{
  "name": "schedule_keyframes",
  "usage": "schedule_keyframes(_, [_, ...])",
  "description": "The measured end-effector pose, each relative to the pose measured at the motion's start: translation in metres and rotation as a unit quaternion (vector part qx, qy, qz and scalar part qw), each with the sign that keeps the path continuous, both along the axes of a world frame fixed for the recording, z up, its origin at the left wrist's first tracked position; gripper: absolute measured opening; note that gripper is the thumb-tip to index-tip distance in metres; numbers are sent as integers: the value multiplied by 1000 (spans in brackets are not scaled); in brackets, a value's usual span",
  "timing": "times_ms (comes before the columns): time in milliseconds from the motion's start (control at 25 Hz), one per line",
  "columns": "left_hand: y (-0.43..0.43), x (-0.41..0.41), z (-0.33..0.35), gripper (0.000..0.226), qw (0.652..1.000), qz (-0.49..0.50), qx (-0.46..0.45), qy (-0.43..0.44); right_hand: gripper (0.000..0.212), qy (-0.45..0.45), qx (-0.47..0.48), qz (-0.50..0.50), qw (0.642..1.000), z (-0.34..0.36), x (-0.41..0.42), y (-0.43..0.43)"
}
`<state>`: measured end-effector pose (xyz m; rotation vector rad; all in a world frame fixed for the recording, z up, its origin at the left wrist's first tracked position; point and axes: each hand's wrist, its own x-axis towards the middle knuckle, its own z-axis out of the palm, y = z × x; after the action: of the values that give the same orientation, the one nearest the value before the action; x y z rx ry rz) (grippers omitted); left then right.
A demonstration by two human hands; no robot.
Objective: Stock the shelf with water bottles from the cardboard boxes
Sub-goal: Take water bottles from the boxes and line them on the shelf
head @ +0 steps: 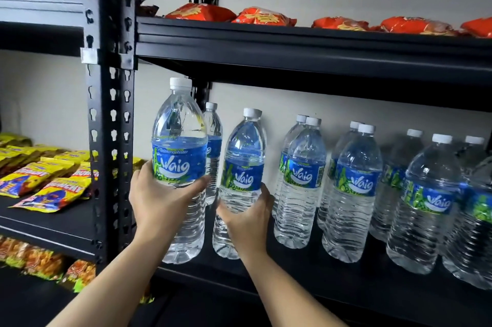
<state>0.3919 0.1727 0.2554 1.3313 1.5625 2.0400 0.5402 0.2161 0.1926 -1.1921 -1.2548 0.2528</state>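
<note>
The shelf (346, 284) already carries several pairs of water bottles (354, 193) along its right side, so much of the stocking looks done. The left hand (157, 201) grips one bottle (179, 167) upright at the shelf's left end, and the right hand (247, 217) clasps a second bottle (243, 175) just beside it. No cardboard boxes are in view, so what remains cannot be told
</note>
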Motion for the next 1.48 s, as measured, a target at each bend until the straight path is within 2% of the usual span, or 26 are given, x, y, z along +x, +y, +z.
schedule_keyframes(80, [0, -1, -2, 71, 1000, 2, 1, 2, 101, -20, -29, 15, 999, 1, 4, -2])
schedule_keyframes(200, [2, -6, -5, 72, 1000, 7, -1, 6, 111, -38, -134, 53, 989, -14, 11, -10])
schedule_keyframes(240, [3, -8, -6, 74, 1000, 5, -2, 7, 105, -39, -167, 66, 983, -22, 15, -14])
schedule_keyframes(360, [7, -12, -11, 80, 1000, 0, 0, 2, 72, -24, -221, 78, 972, -36, 23, -15])
schedule_keyframes(520, [12, -14, -16, 81, 1000, -1, -5, 2, 69, -23, -246, 49, 968, -36, 21, 8])
schedule_keyframes(720, [21, -19, -19, 78, 1000, -8, 2, 0, 89, -30, -269, 18, 963, -35, 17, 39])
schedule_keyframes(920, [27, -21, -20, 74, 1000, -1, 6, 2, 90, -34, -275, 7, 961, -37, 20, 48])
schedule_keyframes(1120, [24, -18, -23, 71, 1000, 0, 8, 7, 99, -51, -273, 22, 960, -39, 20, 44])
schedule_keyframes(1320, [24, -15, -24, 82, 1000, 5, -5, 6, 92, -67, -301, 34, 951, -40, 23, 44])
schedule_keyframes(1480, [25, -14, -23, 81, 1000, 1, -6, 11, 87, -70, -303, 37, 950, -42, 26, 48])
